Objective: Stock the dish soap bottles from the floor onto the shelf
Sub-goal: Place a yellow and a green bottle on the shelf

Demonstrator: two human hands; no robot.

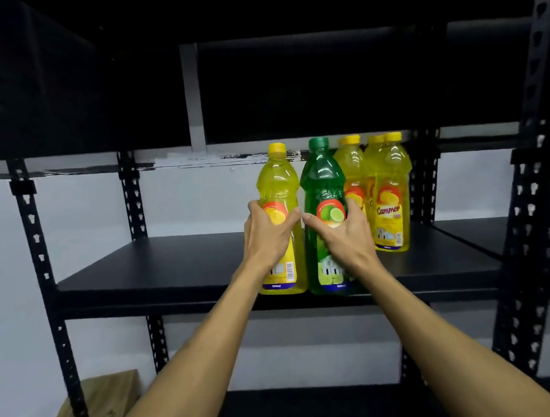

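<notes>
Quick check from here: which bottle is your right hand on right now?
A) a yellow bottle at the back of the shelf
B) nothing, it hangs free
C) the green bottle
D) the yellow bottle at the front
C: the right hand wraps around the green bottle at the shelf edge, while the left hand holds the front yellow bottle beside it.
</notes>
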